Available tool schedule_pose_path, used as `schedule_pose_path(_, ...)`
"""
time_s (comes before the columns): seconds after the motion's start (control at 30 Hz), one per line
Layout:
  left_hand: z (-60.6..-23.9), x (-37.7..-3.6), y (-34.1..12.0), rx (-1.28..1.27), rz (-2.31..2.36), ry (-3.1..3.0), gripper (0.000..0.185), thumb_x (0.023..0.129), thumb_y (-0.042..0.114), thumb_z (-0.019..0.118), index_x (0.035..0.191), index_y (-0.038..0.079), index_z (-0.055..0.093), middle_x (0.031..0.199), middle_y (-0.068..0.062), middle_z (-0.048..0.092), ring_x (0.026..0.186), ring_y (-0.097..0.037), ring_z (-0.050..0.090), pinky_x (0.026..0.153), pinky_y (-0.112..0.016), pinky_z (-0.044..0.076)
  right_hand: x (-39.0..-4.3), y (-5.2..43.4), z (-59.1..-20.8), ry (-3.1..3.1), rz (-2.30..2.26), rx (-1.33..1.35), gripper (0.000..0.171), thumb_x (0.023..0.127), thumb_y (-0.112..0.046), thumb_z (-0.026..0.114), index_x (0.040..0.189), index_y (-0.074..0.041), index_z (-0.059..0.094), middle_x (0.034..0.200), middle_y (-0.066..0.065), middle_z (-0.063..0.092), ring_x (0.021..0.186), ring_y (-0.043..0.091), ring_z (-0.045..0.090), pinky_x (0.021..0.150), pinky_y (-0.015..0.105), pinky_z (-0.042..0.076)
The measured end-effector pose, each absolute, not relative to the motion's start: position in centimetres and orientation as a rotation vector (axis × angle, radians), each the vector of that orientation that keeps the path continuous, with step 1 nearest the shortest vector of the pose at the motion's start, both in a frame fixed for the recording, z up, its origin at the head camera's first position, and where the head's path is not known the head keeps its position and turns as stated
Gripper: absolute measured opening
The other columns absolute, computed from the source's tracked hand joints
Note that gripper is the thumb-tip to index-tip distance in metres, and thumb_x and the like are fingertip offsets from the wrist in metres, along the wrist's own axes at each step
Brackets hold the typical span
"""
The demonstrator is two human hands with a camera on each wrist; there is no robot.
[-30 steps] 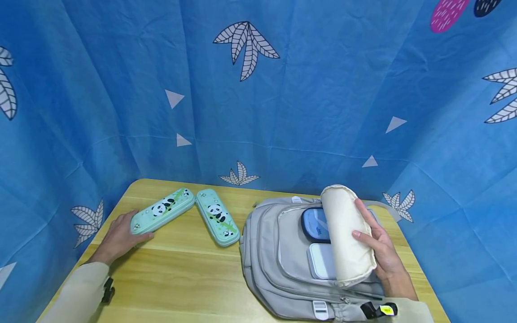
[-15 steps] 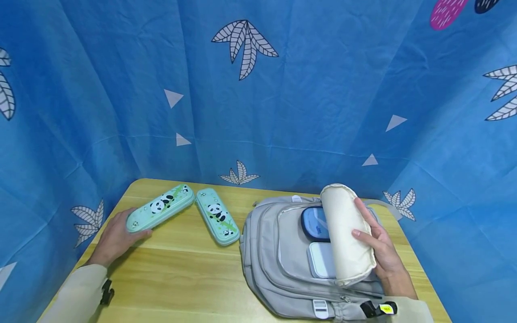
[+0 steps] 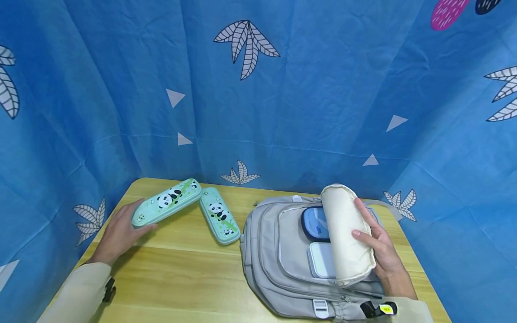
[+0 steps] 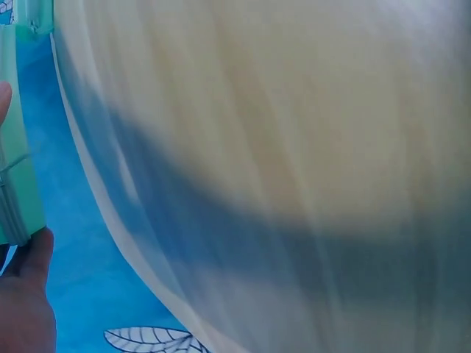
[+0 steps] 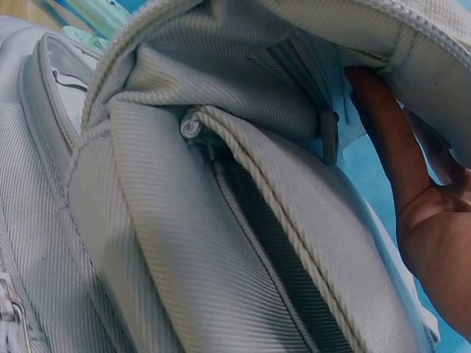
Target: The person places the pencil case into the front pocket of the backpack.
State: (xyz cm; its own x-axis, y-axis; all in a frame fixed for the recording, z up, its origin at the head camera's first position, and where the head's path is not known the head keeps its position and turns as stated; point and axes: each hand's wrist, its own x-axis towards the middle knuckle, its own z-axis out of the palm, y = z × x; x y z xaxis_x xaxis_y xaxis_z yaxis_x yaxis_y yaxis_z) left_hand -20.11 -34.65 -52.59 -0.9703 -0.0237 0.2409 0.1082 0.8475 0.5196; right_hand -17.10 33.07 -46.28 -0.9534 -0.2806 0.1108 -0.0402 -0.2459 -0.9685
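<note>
My left hand (image 3: 120, 233) grips the near end of a mint-green pencil case (image 3: 155, 207) with a panda print, thumb along its lower side. Its far end is tilted up and overlaps a second panda pencil case (image 3: 220, 217) lying on the table. In the left wrist view, the held pencil case (image 4: 22, 176) shows its zipper side. At the right, my right hand (image 3: 383, 251) holds back the cream-lined flap (image 3: 347, 237) of a grey backpack (image 3: 262, 269), thumb on the lining. The right wrist view shows fingers (image 5: 394, 140) against the flap's underside, beside the zipper edge.
A dark-rimmed blue case (image 3: 316, 223) and a white box (image 3: 322, 260) lie in the backpack's opened front, partly hidden by the flap. The backpack covers the right part of the wooden table (image 3: 181, 282). A blue patterned curtain (image 3: 258, 112) hangs behind and at both sides.
My left hand has lifted the pencil case and shifted it slightly right and away, its far end now over the second one. The right hand and flap have stayed put.
</note>
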Motion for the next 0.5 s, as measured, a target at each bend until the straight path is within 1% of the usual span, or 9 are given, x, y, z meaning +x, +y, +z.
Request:
schedule_pose_path(0.2,-52.1,-20.3,-33.4,-0.132,-0.817,-2.765,0.093,0.090,0.030,0.092,0.162,-0.001,0.043,0.153,-0.035,0.050,0.136,-0.054,0.047,0.108,-0.071,0.041,-17.1,33.1,-46.2,1.832,-2.328,-0.387,0.082,0.110,0.008,0.045,0.176,-0.029,0.015,0.184,-0.002,-0.010,0.146,-0.003,0.046,0.108,0.024,0.057)
schedule_pose_path(0.33,-51.8,-20.4,-32.2,-0.176,-0.821,-2.787,0.094,0.090,0.034,0.092,0.164,0.002,0.043,0.157,-0.032,0.050,0.140,-0.053,0.046,0.111,-0.072,0.041,-17.1,33.1,-46.2,1.835,-2.326,-0.379,0.082,0.110,0.007,0.046,0.176,-0.030,0.016,0.185,-0.001,-0.010,0.145,-0.004,0.047,0.108,0.024,0.057)
schedule_pose_path(0.5,-51.6,-20.4,-30.8,-0.219,-0.840,-2.790,0.093,0.091,0.035,0.091,0.165,0.006,0.044,0.158,-0.028,0.051,0.142,-0.051,0.046,0.112,-0.072,0.041,-17.1,33.1,-46.2,1.836,-2.326,-0.377,0.082,0.110,0.008,0.046,0.176,-0.029,0.016,0.185,-0.001,-0.011,0.145,-0.004,0.047,0.107,0.024,0.058)
